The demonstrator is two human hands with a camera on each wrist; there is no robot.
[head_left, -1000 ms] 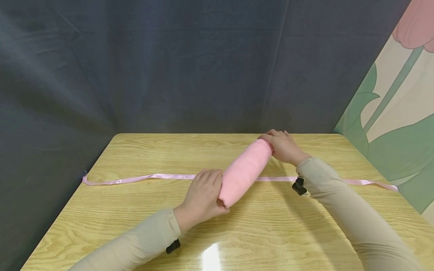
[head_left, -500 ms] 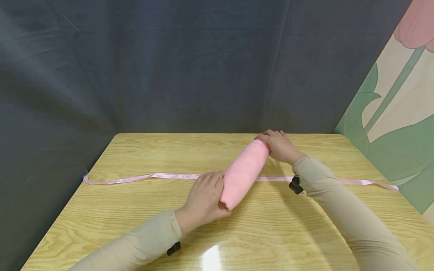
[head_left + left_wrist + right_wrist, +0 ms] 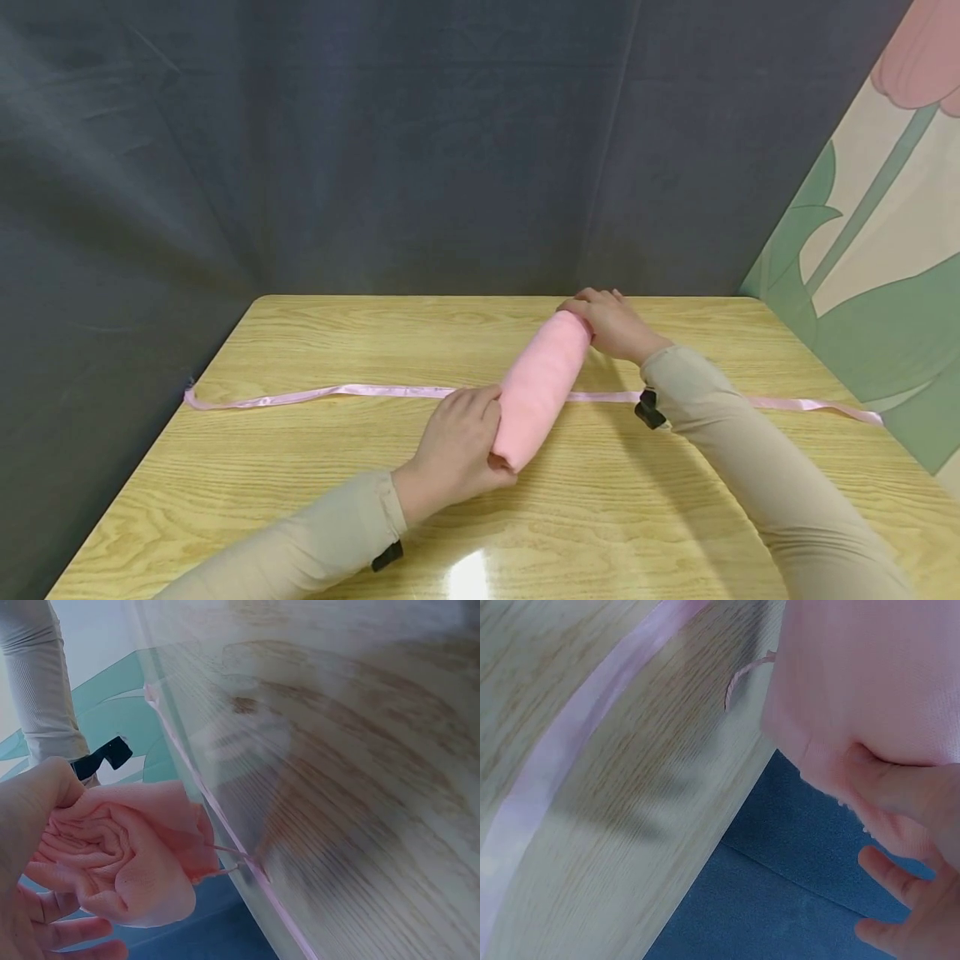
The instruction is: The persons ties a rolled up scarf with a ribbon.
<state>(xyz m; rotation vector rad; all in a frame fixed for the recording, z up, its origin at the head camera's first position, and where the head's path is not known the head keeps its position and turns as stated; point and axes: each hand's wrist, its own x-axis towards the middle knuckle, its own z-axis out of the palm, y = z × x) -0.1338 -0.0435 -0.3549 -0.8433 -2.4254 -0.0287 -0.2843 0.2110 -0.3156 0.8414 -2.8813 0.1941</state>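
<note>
A pink rolled towel point(image 3: 542, 392) is held slantwise above the table, its near end toward the left. My left hand point(image 3: 459, 446) grips the near end; in the left wrist view the towel's spiral end point(image 3: 112, 847) shows, with a thin loop of cord hanging from its far side. At the far end my right hand point(image 3: 613, 323) holds the roll, the thumb pressing into the cloth in the right wrist view. Below the towel a pale pink ribbon point(image 3: 300, 395) lies stretched across the table from left to right, partly hidden by the hands and towel.
The wood-grain table point(image 3: 300, 500) ends at a dark curtain point(image 3: 435, 150) behind and on the left. A wall with a painted flower point(image 3: 862, 208) borders it on the right. The ribbon's ends reach both side edges.
Both hands still hold the towel. Its far end has shifted slightly left and its near end slightly right and nearer, so the roll stands a bit steeper in view. The ribbon stays put.
</note>
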